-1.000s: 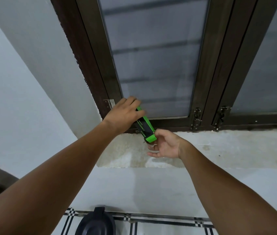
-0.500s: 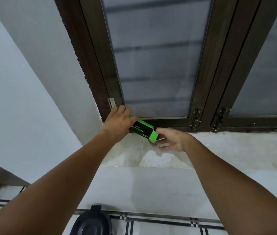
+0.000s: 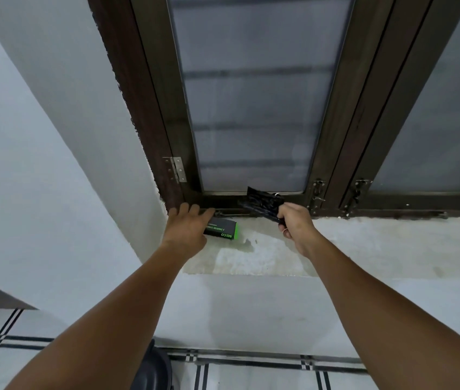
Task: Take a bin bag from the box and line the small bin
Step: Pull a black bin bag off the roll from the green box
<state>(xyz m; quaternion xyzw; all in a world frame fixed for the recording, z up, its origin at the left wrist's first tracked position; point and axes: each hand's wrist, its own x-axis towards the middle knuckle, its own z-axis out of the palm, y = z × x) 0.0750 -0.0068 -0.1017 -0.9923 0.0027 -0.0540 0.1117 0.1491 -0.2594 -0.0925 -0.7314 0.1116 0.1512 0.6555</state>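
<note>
A black and green bin bag box lies flat on the concrete window sill, near its left end. My left hand rests over the box's left end with fingers spread and loose. My right hand is closed around a folded black bin bag, held up in front of the window frame to the right of the box. The small dark bin shows only partly at the bottom edge, on the floor between my forearms.
A dark wooden window frame with frosted panes rises behind the sill, with latches at its base. A white wall closes in on the left. Tiled floor with black lines lies below.
The box went from held between both hands down flat onto the sill. My right hand pulled a black bag out of it and moved up and right. My left hand loosened on the box.
</note>
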